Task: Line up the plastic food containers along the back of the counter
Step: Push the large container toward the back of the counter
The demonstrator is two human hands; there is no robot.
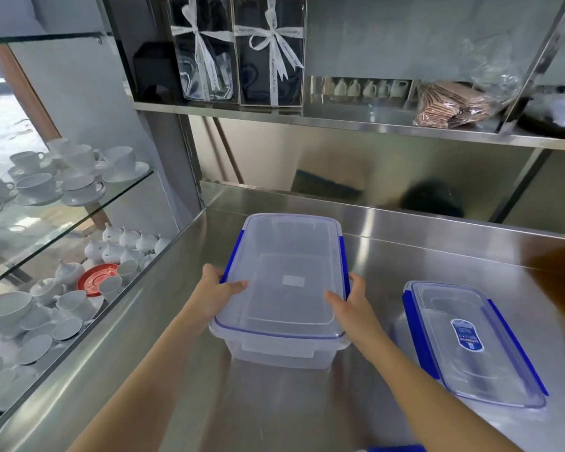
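— Where was the big container (287,282) when you looked?

— On the steel counter (405,256), left of centre, its far end near the raised back edge (372,210) but short of it. The left hand (214,293) gripped its left rim and the right hand (356,303) its right rim, thumbs over the lid, both clamped on it.

— Any room to slide it?

— Bare steel ahead to the back edge, and open counter to the right along that edge. On the left the counter's edge ran beside a glass case of white cups (62,181).

— Anything inside?

— It looked empty (clear lid, blue clips). A second, flatter container (470,344), angled, lay apart to the right, nearer the front, with a blue label on its lid; also empty-looking.
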